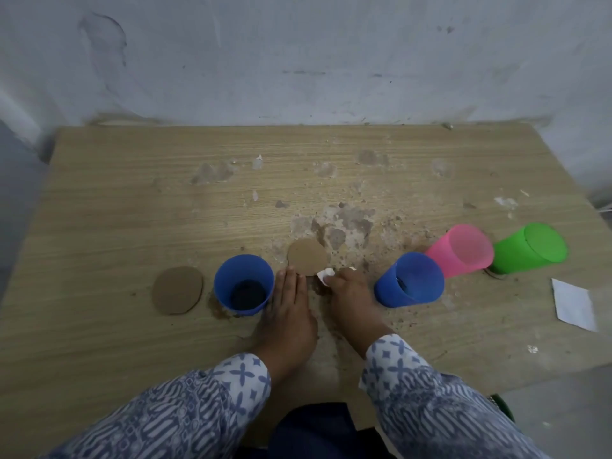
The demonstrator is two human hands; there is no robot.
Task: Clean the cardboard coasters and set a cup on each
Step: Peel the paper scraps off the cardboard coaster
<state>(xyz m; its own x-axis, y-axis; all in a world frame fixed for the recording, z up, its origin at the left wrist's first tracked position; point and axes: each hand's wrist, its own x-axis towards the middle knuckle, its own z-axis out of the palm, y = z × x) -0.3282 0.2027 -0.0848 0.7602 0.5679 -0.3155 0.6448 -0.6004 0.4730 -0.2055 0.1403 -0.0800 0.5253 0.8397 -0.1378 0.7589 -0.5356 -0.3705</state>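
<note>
Your left hand (288, 303) pressed straight fingers on the near rim of the round brown cardboard coaster (307, 256) lying on the wooden table (132, 193); your right hand (347, 293) pinched a white tissue wad (324, 276). The coaster looked light, bendable and likely to slide, so that rim was the place to pin it

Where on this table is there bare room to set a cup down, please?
The far table strip along the wall is bare; so is the near-left corner before the left coaster. Crowded: the row from left blue cup past left hand and right hand, which pinches a white wipe, to pink cup and green cup.
</note>
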